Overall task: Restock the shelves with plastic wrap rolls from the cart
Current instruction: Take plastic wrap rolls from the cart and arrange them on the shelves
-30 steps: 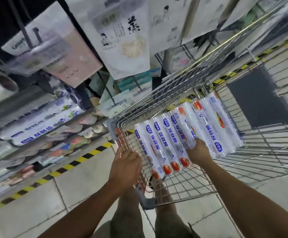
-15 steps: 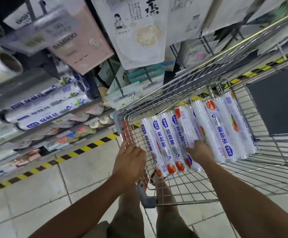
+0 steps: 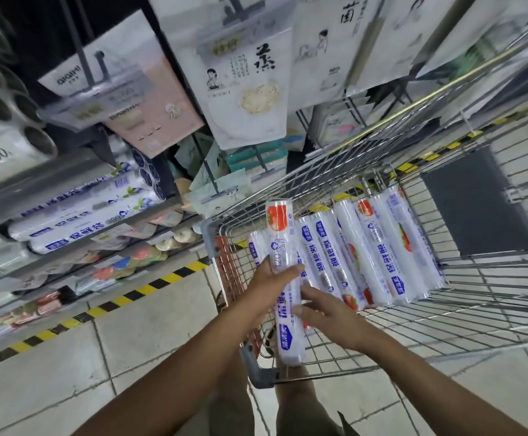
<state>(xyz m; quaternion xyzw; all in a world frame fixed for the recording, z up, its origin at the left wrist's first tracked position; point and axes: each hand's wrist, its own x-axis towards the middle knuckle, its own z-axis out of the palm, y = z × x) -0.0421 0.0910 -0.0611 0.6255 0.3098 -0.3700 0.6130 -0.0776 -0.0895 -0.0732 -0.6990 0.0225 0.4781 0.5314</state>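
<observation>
**One roll held above the cart, both hands on it**

The person stands at the near corner of a wire shopping cart (image 3: 208, 237), looking down at their own two arms. The left hand (image 3: 269, 287) grips a single plastic wrap roll (image 3: 283, 247), with the fingers curled round its back and the thumb laid across its front. About half the roll sticks out beyond those fingers, ending in an orange-red printed band, and the rest runs back past the wrist toward the person's legs, showing a blue label. It sits above the cart's near edge, clear of the other rolls.

The right hand (image 3: 328, 313) comes in from the other side. Its fingers (image 3: 311, 292) are spread and fairly straight, their tips resting against the side of the same roll just below the left thumb, and nothing is clasped in them.

Just beyond the right fingertips, a row of matching rolls (image 3: 366, 256) lies side by side on the cart floor, packed touching one another, with blue print and red-orange patches.

Out past the left knuckles stands the shelving (image 3: 67, 190), where similar long rolls (image 3: 77, 221) with blue lettering lie stacked on their sides. Blurred smaller goods sit on the lower tiers. Higher up, above both hands, white and pink hanging packets (image 3: 247, 89) dangle from hooks. A black-and-yellow striped tape (image 3: 130, 294) runs along the tiled floor (image 3: 51, 372) at the foot of the shelves, well to the left of the left wrist
</observation>
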